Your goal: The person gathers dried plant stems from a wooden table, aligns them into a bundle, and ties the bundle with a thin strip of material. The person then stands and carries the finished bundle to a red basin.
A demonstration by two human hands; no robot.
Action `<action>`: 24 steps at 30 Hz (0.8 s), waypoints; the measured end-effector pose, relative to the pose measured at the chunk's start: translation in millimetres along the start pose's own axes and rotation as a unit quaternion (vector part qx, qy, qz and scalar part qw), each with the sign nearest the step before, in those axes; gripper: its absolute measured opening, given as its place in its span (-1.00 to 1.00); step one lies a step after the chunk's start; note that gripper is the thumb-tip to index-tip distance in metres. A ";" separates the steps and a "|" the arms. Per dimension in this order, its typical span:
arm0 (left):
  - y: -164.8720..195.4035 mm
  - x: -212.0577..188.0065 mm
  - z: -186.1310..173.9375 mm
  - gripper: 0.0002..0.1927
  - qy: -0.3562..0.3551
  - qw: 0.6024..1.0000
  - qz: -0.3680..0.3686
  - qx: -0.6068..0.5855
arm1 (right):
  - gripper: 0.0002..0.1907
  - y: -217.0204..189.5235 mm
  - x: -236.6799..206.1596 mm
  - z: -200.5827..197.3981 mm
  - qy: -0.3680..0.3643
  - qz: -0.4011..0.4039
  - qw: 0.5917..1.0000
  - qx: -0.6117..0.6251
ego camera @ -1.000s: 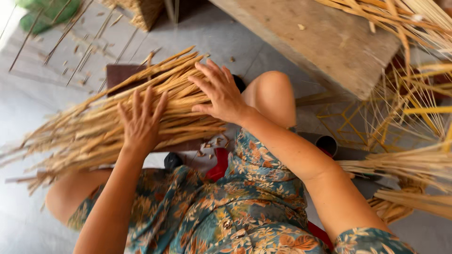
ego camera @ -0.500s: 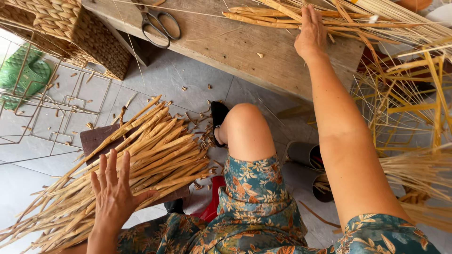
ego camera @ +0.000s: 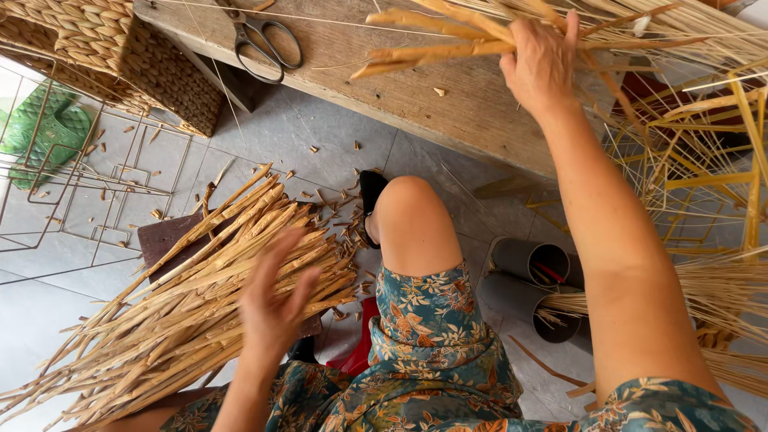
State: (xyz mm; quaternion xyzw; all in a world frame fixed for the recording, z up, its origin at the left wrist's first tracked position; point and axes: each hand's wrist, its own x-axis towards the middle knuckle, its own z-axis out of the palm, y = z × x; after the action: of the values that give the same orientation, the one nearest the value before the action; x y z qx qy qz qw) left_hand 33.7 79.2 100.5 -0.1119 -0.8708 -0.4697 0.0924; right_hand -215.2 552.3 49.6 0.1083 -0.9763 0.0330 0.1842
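While the right hand (ego camera: 542, 60) is stretched out to one o'clock, its fingers (ego camera: 570, 32) are closed around a few thick straw stalks (ego camera: 436, 52) on the wooden desk (ego camera: 448, 104); the fingertips themselves are hidden behind the stalks. At seven o'clock the left hand (ego camera: 272, 308) is held above a large bundle of straw (ego camera: 184, 312) laid across the lap, its fingers (ego camera: 268, 256) spread apart and blurred, so that contact with the bundle cannot be told for certain. The bundle's lower end is cut off at the frame's edge. A pair of scissors (ego camera: 268, 40) is seen on the desk at eleven o'clock, with a woven basket (ego camera: 120, 56) beside it at ten o'clock. Two grey tubes (ego camera: 532, 276) are stood on the floor at four o'clock, partly covered by the right forearm. Thin yellow reeds (ego camera: 712, 176) are spread at three o'clock, their far ends cut off.
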 end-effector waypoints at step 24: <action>46.2 97.8 215.0 -0.59 0.006 0.725 -0.214 -0.654 | -0.54 -69.9 -50.2 20.3 -0.130 0.053 0.970 0.197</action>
State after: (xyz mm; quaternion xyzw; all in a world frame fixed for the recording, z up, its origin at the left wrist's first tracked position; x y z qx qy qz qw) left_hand -58.9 294.8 46.9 0.0480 -0.3473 -0.9310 -0.1012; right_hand -161.0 492.1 14.0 0.0942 -0.9706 0.2197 0.0293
